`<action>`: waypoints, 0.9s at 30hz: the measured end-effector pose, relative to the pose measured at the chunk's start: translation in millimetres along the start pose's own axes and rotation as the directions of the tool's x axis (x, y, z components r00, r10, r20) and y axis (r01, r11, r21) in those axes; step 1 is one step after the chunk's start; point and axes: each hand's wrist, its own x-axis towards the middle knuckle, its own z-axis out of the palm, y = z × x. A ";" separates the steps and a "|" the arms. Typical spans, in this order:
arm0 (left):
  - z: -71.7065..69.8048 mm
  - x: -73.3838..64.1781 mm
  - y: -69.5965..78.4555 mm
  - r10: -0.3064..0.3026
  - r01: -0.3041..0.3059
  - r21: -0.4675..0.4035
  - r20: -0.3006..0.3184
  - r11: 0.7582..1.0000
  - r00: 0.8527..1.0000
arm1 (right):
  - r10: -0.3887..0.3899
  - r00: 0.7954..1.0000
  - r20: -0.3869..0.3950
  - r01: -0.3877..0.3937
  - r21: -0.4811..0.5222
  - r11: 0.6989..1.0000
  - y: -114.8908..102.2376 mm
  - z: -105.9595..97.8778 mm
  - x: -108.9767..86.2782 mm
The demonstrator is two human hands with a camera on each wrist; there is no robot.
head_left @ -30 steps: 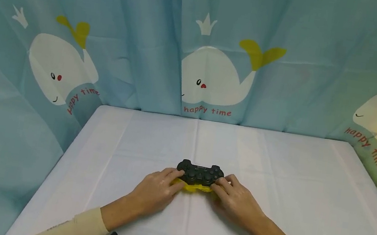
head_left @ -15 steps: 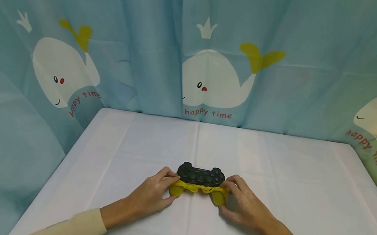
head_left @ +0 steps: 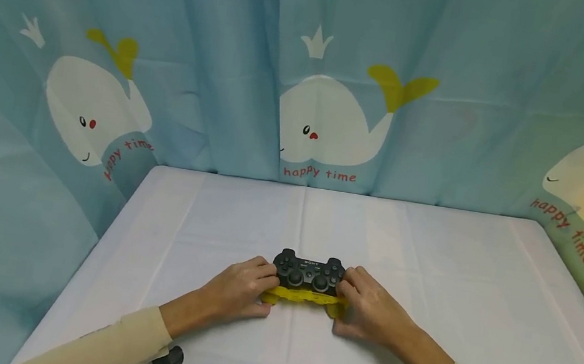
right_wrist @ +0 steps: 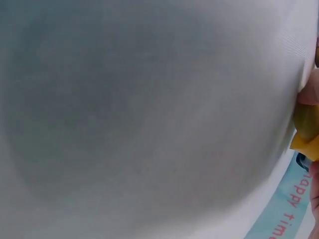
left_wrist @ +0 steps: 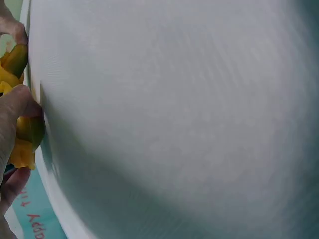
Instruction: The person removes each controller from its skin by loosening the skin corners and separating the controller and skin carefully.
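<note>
A black game controller (head_left: 309, 273) with SONY lettering and two thumbsticks is tilted toward the head camera, near the middle of the table. Along its lower side runs a soft yellow cover (head_left: 303, 296), with its yellow handle ends poking out below. My left hand (head_left: 236, 288) grips the left end, fingers on the controller and thumb under the cover. My right hand (head_left: 372, 307) grips the right end in the same way. The left wrist view has the yellow cover (left_wrist: 30, 132) between thumb and fingers at its left edge; the right wrist view catches the cover (right_wrist: 306, 124) at its right edge.
A white cloth covers the table (head_left: 242, 212). Behind it and at both sides hangs a blue-green curtain (head_left: 218, 70) printed with whales. Small black devices (head_left: 168, 359) sit at the cuffs of both sleeves.
The yellow handle ends came into view half a second ago and are now partly covered again. Both hands have closed in on the controller's ends, and its face has tipped up toward the head camera.
</note>
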 end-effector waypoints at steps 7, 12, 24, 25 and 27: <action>0.2 2.4 -2.7 0.105 -0.104 0.098 0.003 0.990 0.995 | -0.108 0.994 -0.003 0.107 -0.065 0.992 1.6 0.6 -1.9; 1.1 -2.5 -2.8 -0.033 0.032 0.058 0.011 0.998 0.999 | 0.016 1.000 -0.021 -0.016 0.021 1.000 0.9 2.6 -11.8; 5.7 -4.0 1.0 -0.249 0.240 -0.149 -0.046 0.959 0.967 | 0.247 0.969 -0.003 -0.239 0.242 0.941 -5.1 -10.1 -16.5; 3.6 -1.5 2.1 -0.298 0.287 -0.202 -0.029 0.937 0.954 | 0.299 0.954 0.011 -0.287 0.318 0.904 -4.8 -13.3 -13.8; -1.4 5.2 4.7 -0.416 0.401 -0.317 0.022 0.859 0.909 | 0.416 0.908 0.059 -0.390 0.485 0.783 -4.0 -19.6 -8.1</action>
